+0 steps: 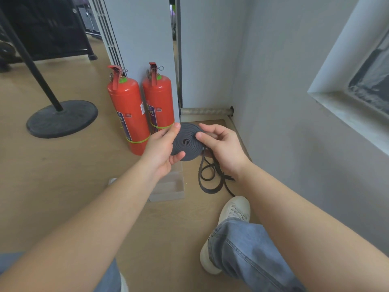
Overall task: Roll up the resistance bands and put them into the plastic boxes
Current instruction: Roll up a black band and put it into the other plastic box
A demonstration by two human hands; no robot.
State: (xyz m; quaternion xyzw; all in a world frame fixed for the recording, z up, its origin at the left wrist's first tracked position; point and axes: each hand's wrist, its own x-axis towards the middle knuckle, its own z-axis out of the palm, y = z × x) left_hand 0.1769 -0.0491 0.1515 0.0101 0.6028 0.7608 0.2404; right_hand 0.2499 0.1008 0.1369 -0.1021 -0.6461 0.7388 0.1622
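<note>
A dark grey resistance band (186,142) is wound into a flat spiral coil, held up above the floor between both hands. My left hand (161,150) grips the coil's left edge, index finger over its top and thumb under its bottom. My right hand (221,147) pinches the coil's right side, thumb pressed on its face. The band's loose tail (207,178) hangs from the coil and lies in loops on the floor. A clear plastic box (168,186) sits on the floor below my left hand, partly hidden by my forearm.
Two red fire extinguishers (131,114) stand against a white pillar just behind the coil. A black round stand base (62,118) sits at the left. A grey wall (294,123) closes the right side. My right leg and white shoe (232,211) rest on the wooden floor.
</note>
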